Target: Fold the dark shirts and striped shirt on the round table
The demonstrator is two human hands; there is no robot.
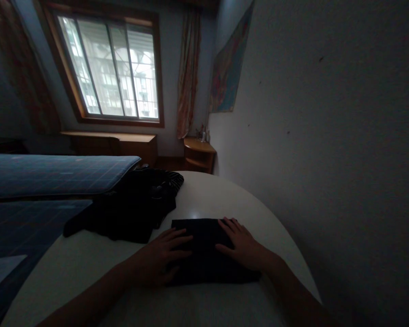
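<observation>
A dark piece of cloth (204,254), folded into a flat rectangle, lies on the round white table (218,190). What kind of garment it is I cannot tell in the dim light. Across its left side rests my left hand (163,256), fingers spread and pointing right. My right hand (241,245) lies flat over the upper right part, its fingers apart and its thumb pointing left. Both palms face down on the cloth, and neither hand grips it.
A heap of black clothes (129,209) covers the table's far left side, partly hanging over its edge. Beyond it is a bed with a blue checked mattress (54,175). A bare wall (327,159) runs close along the right. A corner shelf (201,146) stands behind the table.
</observation>
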